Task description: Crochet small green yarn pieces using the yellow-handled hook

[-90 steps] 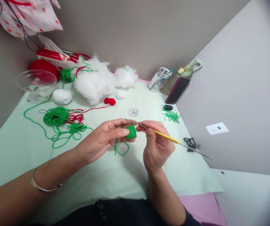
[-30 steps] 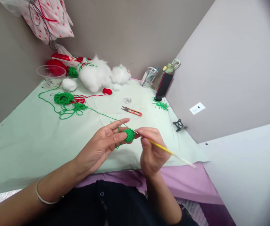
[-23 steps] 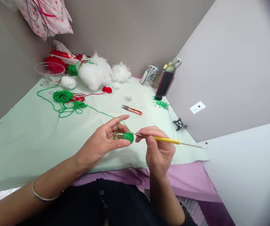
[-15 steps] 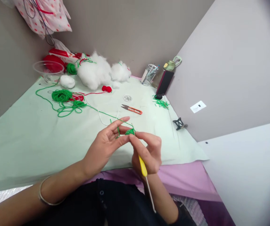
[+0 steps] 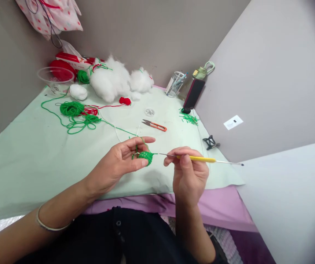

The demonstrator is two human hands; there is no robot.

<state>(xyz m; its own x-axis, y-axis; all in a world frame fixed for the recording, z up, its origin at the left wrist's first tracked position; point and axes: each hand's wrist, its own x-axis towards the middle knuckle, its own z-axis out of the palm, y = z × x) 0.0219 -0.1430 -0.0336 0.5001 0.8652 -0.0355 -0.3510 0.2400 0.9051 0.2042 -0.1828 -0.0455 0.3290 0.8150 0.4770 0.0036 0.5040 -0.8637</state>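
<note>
Between thumb and fingers, my left hand [image 5: 121,157] pinches a small green crocheted piece [image 5: 145,157]. Green yarn [image 5: 118,127] runs from the loose green pile [image 5: 72,109] over my raised left index finger. My right hand [image 5: 190,172] is closed around the yellow handle of a crochet hook [image 5: 201,158], which lies nearly level, its thin tip pointing left at the piece. A short strand of green stretches from the piece toward the hook tip. Orange-handled thread snips [image 5: 154,125] lie on the cloth beyond my hands.
White stuffing [image 5: 109,80], a clear plastic tub [image 5: 56,82] and a white yarn ball [image 5: 78,92] stand at the back left. At the back right are a jar [image 5: 175,85], a phone [image 5: 194,94], green yarn scraps [image 5: 189,118] and a black stand [image 5: 211,142].
My right hand has moved right, away from my left, and the hook has swung from steeply slanted to nearly level. More of the green piece shows in my left hand.
</note>
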